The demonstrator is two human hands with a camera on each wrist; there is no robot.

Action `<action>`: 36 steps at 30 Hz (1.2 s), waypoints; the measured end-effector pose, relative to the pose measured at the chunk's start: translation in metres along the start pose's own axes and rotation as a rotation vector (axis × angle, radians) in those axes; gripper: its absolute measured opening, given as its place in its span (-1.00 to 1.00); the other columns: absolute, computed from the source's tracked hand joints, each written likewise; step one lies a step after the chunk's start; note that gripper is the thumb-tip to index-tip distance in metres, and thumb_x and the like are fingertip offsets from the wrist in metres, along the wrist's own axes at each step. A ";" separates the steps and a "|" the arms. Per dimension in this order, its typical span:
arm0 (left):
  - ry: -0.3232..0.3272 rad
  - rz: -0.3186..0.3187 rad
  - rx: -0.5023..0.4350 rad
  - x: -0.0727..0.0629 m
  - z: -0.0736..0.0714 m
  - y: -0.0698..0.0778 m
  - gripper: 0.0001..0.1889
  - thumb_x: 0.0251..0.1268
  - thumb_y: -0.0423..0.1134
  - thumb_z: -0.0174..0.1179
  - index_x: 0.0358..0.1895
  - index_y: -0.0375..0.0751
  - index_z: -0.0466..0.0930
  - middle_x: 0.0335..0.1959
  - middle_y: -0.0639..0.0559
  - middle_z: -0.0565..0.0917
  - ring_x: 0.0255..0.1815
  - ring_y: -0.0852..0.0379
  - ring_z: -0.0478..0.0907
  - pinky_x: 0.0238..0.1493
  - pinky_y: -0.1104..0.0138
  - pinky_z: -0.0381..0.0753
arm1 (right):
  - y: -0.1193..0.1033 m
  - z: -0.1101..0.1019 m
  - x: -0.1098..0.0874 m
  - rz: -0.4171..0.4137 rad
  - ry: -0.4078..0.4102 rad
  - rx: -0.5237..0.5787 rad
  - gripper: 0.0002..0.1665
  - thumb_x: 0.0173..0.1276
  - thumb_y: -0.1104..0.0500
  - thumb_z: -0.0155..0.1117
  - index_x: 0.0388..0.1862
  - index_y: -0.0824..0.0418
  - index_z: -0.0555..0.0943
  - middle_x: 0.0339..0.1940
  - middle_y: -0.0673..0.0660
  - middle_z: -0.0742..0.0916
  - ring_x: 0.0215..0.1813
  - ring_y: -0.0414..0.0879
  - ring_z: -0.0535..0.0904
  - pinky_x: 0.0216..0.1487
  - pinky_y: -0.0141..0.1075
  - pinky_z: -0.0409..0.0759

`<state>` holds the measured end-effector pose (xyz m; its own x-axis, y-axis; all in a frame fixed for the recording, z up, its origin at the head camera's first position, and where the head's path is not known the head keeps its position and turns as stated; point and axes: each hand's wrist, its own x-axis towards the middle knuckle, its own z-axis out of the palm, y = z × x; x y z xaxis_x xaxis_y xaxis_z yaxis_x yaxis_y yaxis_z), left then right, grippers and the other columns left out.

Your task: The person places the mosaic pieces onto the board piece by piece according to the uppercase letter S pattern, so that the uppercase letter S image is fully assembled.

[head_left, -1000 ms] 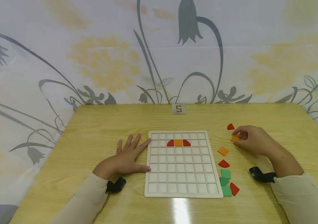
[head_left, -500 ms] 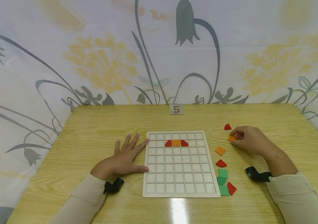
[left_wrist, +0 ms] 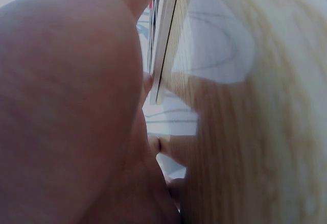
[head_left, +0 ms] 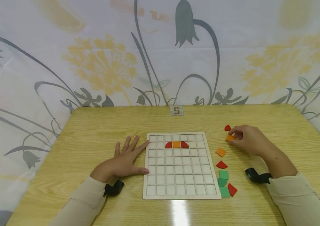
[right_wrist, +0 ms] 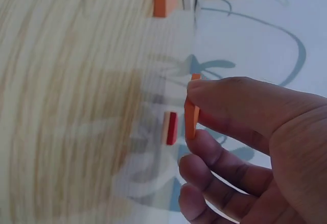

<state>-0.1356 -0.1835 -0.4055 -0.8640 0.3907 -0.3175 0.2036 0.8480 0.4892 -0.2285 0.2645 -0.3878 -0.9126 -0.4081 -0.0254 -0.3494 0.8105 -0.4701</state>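
My right hand (head_left: 247,139) pinches an orange square tile (right_wrist: 192,114) between thumb and forefinger; in the right wrist view the tile is raised off the table. Just beyond the fingers lies a red quarter-circle tile (head_left: 227,127). My left hand (head_left: 124,161) is spread flat on the table, with thumb and forefinger touching the left edge of the white grid board (head_left: 178,179). Near the board's top, an orange square (head_left: 176,144) sits between a red quarter-circle (head_left: 168,145) on its left and another red quarter-circle (head_left: 185,144) on its right.
Right of the board lie an orange square (head_left: 220,152), a red quarter-circle (head_left: 222,164), green squares (head_left: 223,174), a green quarter-circle (head_left: 222,182) and another red piece (head_left: 232,190). A small card with an S pattern (head_left: 176,110) lies at the table's back edge, before a flowered cloth (head_left: 148,56).
The right hand, pinching the orange tile, has shifted slightly left and up, toward the red quarter-circle. The whole head view has drifted a little left. My left hand stays put on the board's edge.
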 end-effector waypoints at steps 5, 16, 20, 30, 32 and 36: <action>0.002 0.001 -0.007 0.000 0.000 -0.001 0.07 0.18 0.41 0.22 0.64 0.31 -0.23 0.66 -0.08 -0.45 0.61 -0.20 -0.69 0.40 -0.29 -0.75 | -0.016 -0.002 0.001 -0.016 0.027 0.016 -0.70 0.32 0.18 0.39 -0.05 0.34 0.70 -0.27 0.13 0.72 -0.25 -0.07 0.55 -0.25 -0.26 0.55; 0.004 0.002 -0.010 -0.001 0.000 0.000 0.07 0.18 0.39 0.25 0.64 0.29 -0.21 0.66 -0.09 -0.43 0.62 -0.22 -0.67 0.41 -0.29 -0.75 | -0.068 0.004 0.005 -0.085 0.088 0.069 -0.73 0.32 0.22 0.40 -0.02 0.25 0.71 -0.18 0.13 0.70 -0.13 0.03 0.53 -0.17 -0.19 0.53; 0.005 0.007 -0.018 -0.002 -0.001 0.001 0.07 0.18 0.37 0.25 0.64 0.27 -0.20 0.66 -0.10 -0.43 0.62 -0.23 -0.67 0.40 -0.28 -0.76 | -0.083 0.008 0.008 -0.117 0.102 0.068 -0.74 0.31 0.22 0.41 -0.02 0.23 0.71 -0.18 0.12 0.70 -0.13 0.03 0.54 -0.18 -0.19 0.53; 0.005 0.009 -0.020 -0.004 -0.002 0.002 0.06 0.19 0.37 0.25 0.64 0.25 -0.19 0.66 -0.11 -0.42 0.62 -0.24 -0.66 0.41 -0.29 -0.74 | -0.111 0.024 0.015 -0.162 0.122 0.086 -0.72 0.31 0.21 0.43 -0.01 0.21 0.72 -0.14 0.08 0.71 -0.11 0.04 0.58 -0.15 -0.19 0.59; 0.005 0.011 -0.020 -0.004 -0.002 0.002 0.06 0.20 0.36 0.25 0.65 0.25 -0.19 0.66 -0.11 -0.42 0.62 -0.24 -0.66 0.41 -0.29 -0.74 | -0.115 0.027 0.017 -0.176 0.130 0.091 -0.72 0.29 0.21 0.44 -0.01 0.20 0.72 -0.14 0.07 0.71 -0.11 0.04 0.59 -0.15 -0.20 0.59; 0.004 0.013 -0.015 -0.003 -0.002 0.003 0.06 0.20 0.36 0.25 0.64 0.25 -0.19 0.66 -0.11 -0.42 0.62 -0.23 -0.67 0.41 -0.29 -0.73 | -0.124 0.032 0.021 -0.222 0.154 0.092 -0.71 0.27 0.21 0.47 -0.03 0.21 0.72 -0.16 0.05 0.71 -0.13 0.04 0.60 -0.14 -0.20 0.61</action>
<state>-0.1331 -0.1831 -0.4014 -0.8635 0.3997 -0.3077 0.2076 0.8375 0.5054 -0.1970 0.1416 -0.3586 -0.8399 -0.4970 0.2183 -0.5301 0.6642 -0.5272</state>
